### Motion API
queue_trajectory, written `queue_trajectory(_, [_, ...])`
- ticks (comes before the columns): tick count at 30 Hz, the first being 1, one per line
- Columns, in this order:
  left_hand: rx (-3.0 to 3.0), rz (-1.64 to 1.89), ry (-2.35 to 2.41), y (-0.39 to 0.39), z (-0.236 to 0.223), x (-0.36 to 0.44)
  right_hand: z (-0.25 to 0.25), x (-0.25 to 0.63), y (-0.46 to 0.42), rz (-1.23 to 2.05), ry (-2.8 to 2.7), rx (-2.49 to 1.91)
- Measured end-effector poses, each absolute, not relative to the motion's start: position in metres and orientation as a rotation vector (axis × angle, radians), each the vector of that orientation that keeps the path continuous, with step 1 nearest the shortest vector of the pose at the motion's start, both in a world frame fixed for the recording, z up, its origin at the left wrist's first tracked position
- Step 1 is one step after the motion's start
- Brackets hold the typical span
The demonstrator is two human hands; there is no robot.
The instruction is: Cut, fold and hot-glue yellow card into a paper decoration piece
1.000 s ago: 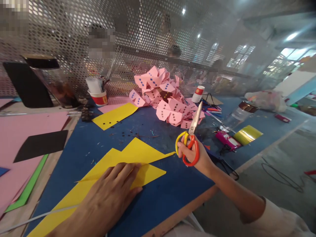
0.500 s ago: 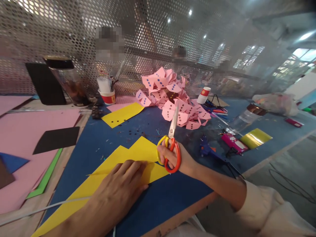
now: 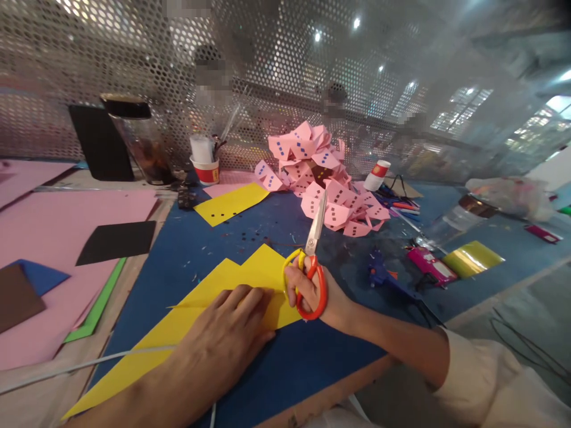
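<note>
My left hand (image 3: 234, 324) lies flat on a yellow sheet of paper (image 3: 200, 276), its fingers stretched out and pressing on it. The sheet has a stepped, pointed far edge and a cut or fold along its left side. In my right hand (image 3: 332, 297) is a pair of scissors (image 3: 317, 226) with one yellow and one red handle loop. Its closed blades point up and away from the paper. The fingers are at the right end of the sheet and hide part of it; whether they also pinch the paper cannot be made out.
Behind the sheet stands a heap of folded pink paper pieces (image 3: 332, 202) with dark and blue squares. A blue glue gun (image 3: 383, 273), a pink case (image 3: 430, 266) and a jar (image 3: 468, 214) are to the right. Pink sheets (image 3: 66, 226) and a black piece (image 3: 116, 242) lie left.
My right hand has moved left with the scissors, onto the right end of the yellow sheet, covering the narrow strip there. My left hand stays on the paper. The view has turned left.
</note>
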State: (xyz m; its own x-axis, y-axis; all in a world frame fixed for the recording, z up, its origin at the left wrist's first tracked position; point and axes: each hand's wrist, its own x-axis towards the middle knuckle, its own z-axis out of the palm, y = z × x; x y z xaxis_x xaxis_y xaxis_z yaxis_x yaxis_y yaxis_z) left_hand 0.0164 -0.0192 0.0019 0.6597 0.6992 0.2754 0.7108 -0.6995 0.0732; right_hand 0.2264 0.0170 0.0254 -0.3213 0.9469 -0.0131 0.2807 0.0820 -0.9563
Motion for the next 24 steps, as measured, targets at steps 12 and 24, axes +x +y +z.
queue_trajectory(12, [-2.777, -0.389, -1.227, -0.02, 0.005, 0.013, 0.027, 0.221, 0.028, 1.304, -1.65, -1.184])
queue_trajectory(24, [-2.799, -0.374, -1.256, -0.022, 0.005, 0.014, 0.03, 0.225, 0.031, 1.24, -1.682, -1.244])
